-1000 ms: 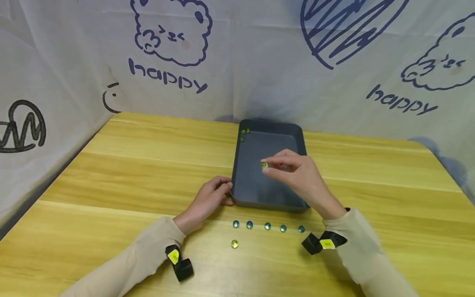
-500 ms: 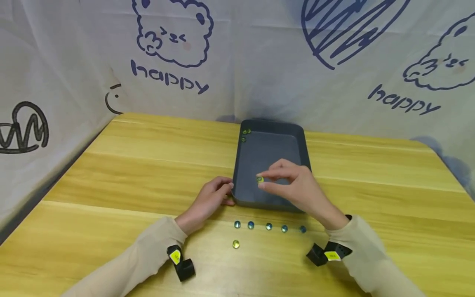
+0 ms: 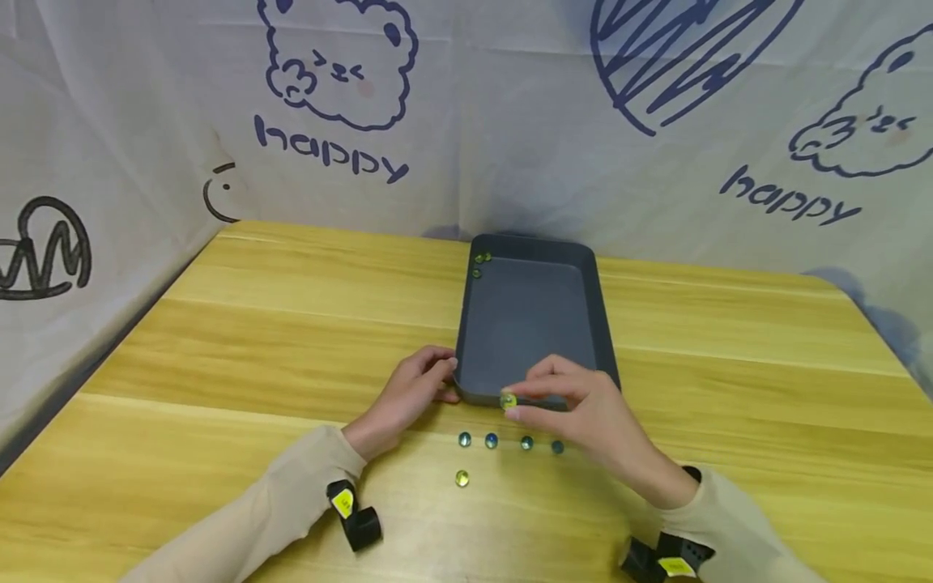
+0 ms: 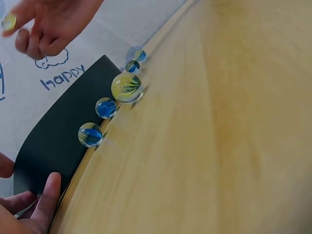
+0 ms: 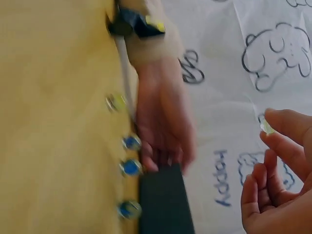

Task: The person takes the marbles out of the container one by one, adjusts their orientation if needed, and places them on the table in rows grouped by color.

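Between thumb and index finger, my right hand [image 3: 583,405] pinches a yellow-green glass marble [image 3: 509,400], which overlaps the near wall of a dark grey rectangular tray [image 3: 525,324] in the head view. My left hand [image 3: 408,393] rests against the tray's near left corner, fingertips touching its outside. Blue glass marbles [image 3: 492,440] lie in a row on the table before the tray, the right end partly behind my right hand. Closer to me sits a single yellow marble [image 3: 462,478]. Three yellow-green marbles [image 3: 478,259] are in the tray's far left corner.
The wooden table [image 3: 291,324] carries everything. White cloth [image 3: 466,121] with drawings hangs behind it and along the left side. A black wrist camera [image 3: 353,518] sits on the left sleeve, another [image 3: 659,559] on the right.
My right hand has come towards me with the marble, from over the tray's middle to its near wall. It now covers the rightmost blue marble. My left hand has stayed still.
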Demonstrator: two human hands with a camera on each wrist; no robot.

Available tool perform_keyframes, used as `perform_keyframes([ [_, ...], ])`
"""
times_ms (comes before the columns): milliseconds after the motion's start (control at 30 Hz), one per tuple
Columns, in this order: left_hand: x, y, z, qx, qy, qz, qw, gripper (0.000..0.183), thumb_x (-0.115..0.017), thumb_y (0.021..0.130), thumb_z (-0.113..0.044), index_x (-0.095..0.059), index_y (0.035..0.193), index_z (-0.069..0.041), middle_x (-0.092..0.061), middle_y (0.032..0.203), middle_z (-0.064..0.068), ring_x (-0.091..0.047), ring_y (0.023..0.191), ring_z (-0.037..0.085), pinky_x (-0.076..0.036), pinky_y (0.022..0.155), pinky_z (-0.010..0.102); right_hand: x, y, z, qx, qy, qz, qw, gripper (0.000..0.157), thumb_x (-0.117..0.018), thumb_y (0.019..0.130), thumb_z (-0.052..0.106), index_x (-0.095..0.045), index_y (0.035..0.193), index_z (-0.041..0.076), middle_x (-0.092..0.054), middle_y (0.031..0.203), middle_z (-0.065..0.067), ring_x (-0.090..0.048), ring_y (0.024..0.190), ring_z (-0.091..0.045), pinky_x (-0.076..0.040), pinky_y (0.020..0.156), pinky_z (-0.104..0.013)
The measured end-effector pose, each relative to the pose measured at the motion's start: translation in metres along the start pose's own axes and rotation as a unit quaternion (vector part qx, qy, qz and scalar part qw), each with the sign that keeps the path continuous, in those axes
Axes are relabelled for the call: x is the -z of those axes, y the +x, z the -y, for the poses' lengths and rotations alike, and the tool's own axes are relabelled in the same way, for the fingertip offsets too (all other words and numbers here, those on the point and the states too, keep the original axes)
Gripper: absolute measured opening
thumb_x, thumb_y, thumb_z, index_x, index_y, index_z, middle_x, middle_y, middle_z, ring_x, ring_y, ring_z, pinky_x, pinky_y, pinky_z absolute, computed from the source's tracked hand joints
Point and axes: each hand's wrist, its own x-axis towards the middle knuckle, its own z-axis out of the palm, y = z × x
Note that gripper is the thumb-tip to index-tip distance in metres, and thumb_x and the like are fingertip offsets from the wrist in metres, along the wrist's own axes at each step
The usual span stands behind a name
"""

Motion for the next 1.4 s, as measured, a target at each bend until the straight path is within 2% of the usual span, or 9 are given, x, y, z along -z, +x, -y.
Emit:
perform_keyframes([
  [133,0.000,0.000,0.001,0.001,-0.003,-0.001,1.0000,0.033,-0.047,0.100,-0.011,-0.054,0.125,0.009,-0.060,0.108,0.022,-0.062,0.081,0.020,-0.058,0.072,0.031,-0.007,-0.013,0.001,0.019,0.029,0.015,0.999,0.019,-0.077,0.083,0.011,-0.077,0.101,0.006,-0.062,0.091,-0.009,-0.051,0.074,-0.016,-0.043,0.052,-0.026],
  [200,0.000,-0.001,0.002,0.002,0.000,-0.003,1.0000,0.033,-0.047,0.100,-0.010,-0.054,0.125,0.009,-0.059,0.107,0.022,-0.062,0.081,0.020,-0.058,0.072,0.031,-0.010,-0.019,0.001,0.039,0.034,0.023,0.998,0.019,-0.076,0.083,0.010,-0.077,0.102,0.006,-0.062,0.090,-0.010,-0.052,0.073,-0.018,-0.044,0.053,-0.027],
  [333,0.000,-0.001,0.000,0.004,0.003,-0.006,1.0000,0.033,-0.047,0.100,-0.011,-0.054,0.126,0.008,-0.059,0.107,0.021,-0.061,0.083,0.021,-0.058,0.074,0.032,-0.014,-0.031,0.001,0.040,0.023,0.031,0.998,0.020,-0.076,0.084,0.016,-0.077,0.103,0.010,-0.063,0.091,-0.002,-0.054,0.078,-0.020,-0.047,0.060,-0.027],
  [433,0.000,-0.002,-0.002,0.006,0.001,-0.004,1.0000,0.033,-0.047,0.100,-0.012,-0.054,0.126,0.007,-0.059,0.108,0.021,-0.061,0.085,0.021,-0.058,0.075,0.032,-0.018,-0.037,-0.002,0.047,0.000,0.014,0.999,0.020,-0.078,0.083,0.018,-0.077,0.101,0.009,-0.062,0.092,0.004,-0.056,0.082,-0.017,-0.050,0.065,-0.027],
  [600,0.001,-0.001,-0.003,0.007,0.002,-0.006,1.0000,0.033,-0.047,0.100,-0.011,-0.053,0.126,0.008,-0.059,0.108,0.022,-0.061,0.082,0.020,-0.058,0.074,0.031,-0.025,-0.042,-0.008,0.074,-0.042,-0.027,0.996,0.019,-0.080,0.080,0.012,-0.078,0.098,0.007,-0.061,0.091,0.009,-0.057,0.080,-0.016,-0.051,0.064,-0.026],
  [767,0.001,0.000,-0.002,0.003,0.002,0.000,1.0000,0.034,-0.047,0.100,-0.011,-0.053,0.127,0.008,-0.058,0.109,0.022,-0.061,0.081,0.021,-0.058,0.075,0.032,-0.029,-0.046,-0.010,0.047,-0.057,-0.022,0.997,0.016,-0.079,0.081,0.017,-0.079,0.096,0.011,-0.060,0.089,0.009,-0.056,0.078,-0.013,-0.050,0.062,-0.024],
  [1067,0.000,0.000,-0.002,0.001,0.003,-0.001,1.0000,0.034,-0.048,0.100,-0.011,-0.053,0.126,0.009,-0.058,0.107,0.022,-0.061,0.079,0.019,-0.058,0.074,0.031,-0.034,-0.051,-0.011,-0.005,-0.062,0.032,0.998,0.015,-0.078,0.083,0.020,-0.079,0.096,0.013,-0.063,0.088,0.013,-0.058,0.080,-0.007,-0.051,0.067,-0.024],
  [1267,0.000,-0.001,-0.001,0.003,0.001,-0.004,1.0000,0.033,-0.048,0.100,-0.012,-0.054,0.126,0.008,-0.058,0.108,0.022,-0.061,0.078,0.019,-0.058,0.073,0.031,-0.036,-0.051,-0.014,-0.028,-0.050,0.080,0.995,0.016,-0.076,0.084,0.025,-0.078,0.096,0.014,-0.063,0.083,0.014,-0.057,0.074,-0.004,-0.051,0.063,-0.022],
  [1400,0.000,-0.001,-0.001,0.004,0.000,-0.003,1.0000,0.034,-0.048,0.100,-0.012,-0.053,0.126,0.008,-0.058,0.109,0.022,-0.061,0.078,0.019,-0.058,0.074,0.031,-0.036,-0.048,-0.015,-0.060,-0.042,0.102,0.992,0.014,-0.076,0.084,0.024,-0.078,0.095,0.015,-0.064,0.077,0.014,-0.058,0.071,-0.003,-0.053,0.061,-0.022],
])
